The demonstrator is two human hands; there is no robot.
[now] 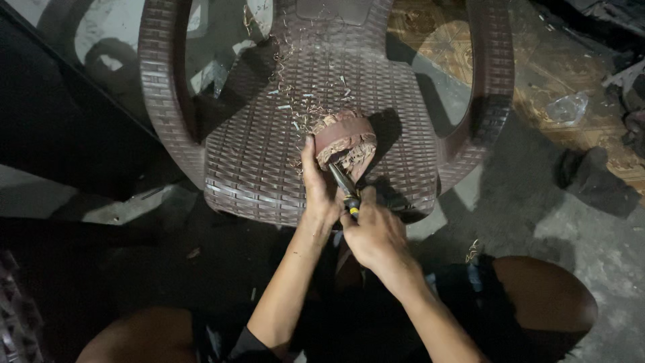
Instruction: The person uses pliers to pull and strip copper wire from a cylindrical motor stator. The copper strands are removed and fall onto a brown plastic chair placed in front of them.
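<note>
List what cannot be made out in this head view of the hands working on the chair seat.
- Tool tip: head view, buried in the round wooden piece.
- Tool handle: wrapped by the right hand.
- Left hand fingers: behind the piece.
- Chair backrest: cut off by the top edge.
- Floor at left: too dark.

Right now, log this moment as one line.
left hand: steadies wooden piece | right hand: grips carving tool | surface: brown woven chair | shavings scattered

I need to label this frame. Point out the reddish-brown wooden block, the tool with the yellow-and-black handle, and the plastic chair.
Wooden block (344,134), head view: on its smooth upper band.
Tool (342,181), head view: on the dark metal shaft above the handle.
Plastic chair (248,154), head view: on bare woven seat left of the block.
</note>
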